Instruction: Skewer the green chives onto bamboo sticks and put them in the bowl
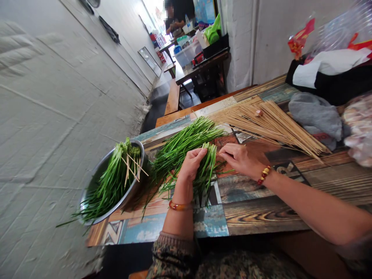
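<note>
My left hand (194, 162) is closed around a bunch of garlic chives (209, 162), their pale cut ends pointing up past my thumb. Just right of those ends, my right hand (236, 157) pinches a thin bamboo skewer, mostly hidden by the fingers. A loose heap of garlic chives (186, 141) lies on the table behind my left hand. Beyond my right hand, a pile of bamboo skewers (279, 124) is fanned out. At the left, a metal bowl (135, 145) holds more chives (112, 182), with several skewers (130, 166) stuck through their ends.
The patterned wooden table (261, 211) meets a wall on the left. Along its right side are a grey plastic bag (315, 116), a bag of garlic (360, 128) and a black bag (328, 83). Farther back, a person (174, 23) is near another table with a plastic bin (187, 54).
</note>
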A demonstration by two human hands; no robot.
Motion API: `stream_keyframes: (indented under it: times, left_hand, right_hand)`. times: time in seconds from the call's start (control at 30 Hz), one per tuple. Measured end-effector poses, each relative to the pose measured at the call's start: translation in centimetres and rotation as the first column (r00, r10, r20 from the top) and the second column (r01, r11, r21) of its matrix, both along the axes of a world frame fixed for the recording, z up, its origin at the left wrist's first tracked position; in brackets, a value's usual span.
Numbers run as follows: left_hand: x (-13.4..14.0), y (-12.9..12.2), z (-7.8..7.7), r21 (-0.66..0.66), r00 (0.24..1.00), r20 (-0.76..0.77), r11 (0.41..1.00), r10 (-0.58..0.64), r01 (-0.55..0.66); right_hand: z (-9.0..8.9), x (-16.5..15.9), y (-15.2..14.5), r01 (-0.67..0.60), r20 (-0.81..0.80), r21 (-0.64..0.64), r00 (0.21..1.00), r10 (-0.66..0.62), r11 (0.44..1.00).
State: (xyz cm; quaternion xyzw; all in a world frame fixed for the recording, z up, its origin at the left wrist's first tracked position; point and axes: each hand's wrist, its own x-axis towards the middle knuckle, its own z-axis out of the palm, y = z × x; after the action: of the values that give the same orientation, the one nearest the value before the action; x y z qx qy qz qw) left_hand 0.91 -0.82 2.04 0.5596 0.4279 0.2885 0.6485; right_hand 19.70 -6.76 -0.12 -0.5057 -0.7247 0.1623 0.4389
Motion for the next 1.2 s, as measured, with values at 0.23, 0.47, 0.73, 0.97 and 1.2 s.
stream_keyframes:
  times: [0.23,0.47,0.73,0.97,1.2]
  left_hand:
    - [0.3,-0.1,0.3,-0.011,0.999,-0.035,1.000,-0.016,0.015]
    - [0.8,-0.4,0.5,-0.001,0.996,-0.064,0.998,-0.066,0.066]
    - [0.2,-0.3,0.8,0.100,0.987,-0.105,0.986,-0.126,0.136]
    - [0.1,0.0,0.9,0.131,0.983,-0.134,0.980,-0.129,0.147]
    - [1.1,-0.6,0.1,0.281,0.925,-0.285,0.900,-0.252,0.332]
  right_hand:
    - [-0.1,-0.2,-0.1,0.011,0.001,-0.012,1.000,-0.011,1.000]
    - [0.7,-0.6,-0.5,0.041,0.059,-0.039,0.998,-0.039,0.998]
    - [1.1,-0.3,-0.4,0.023,-0.065,-0.191,0.997,-0.036,0.981]
    - [-0.2,-0.3,-0.1,-0.154,-0.378,-0.440,0.925,-0.027,0.885]
    - [-1.3,-1.1,0.0,-0.101,-0.393,-0.376,0.917,-0.060,0.921]
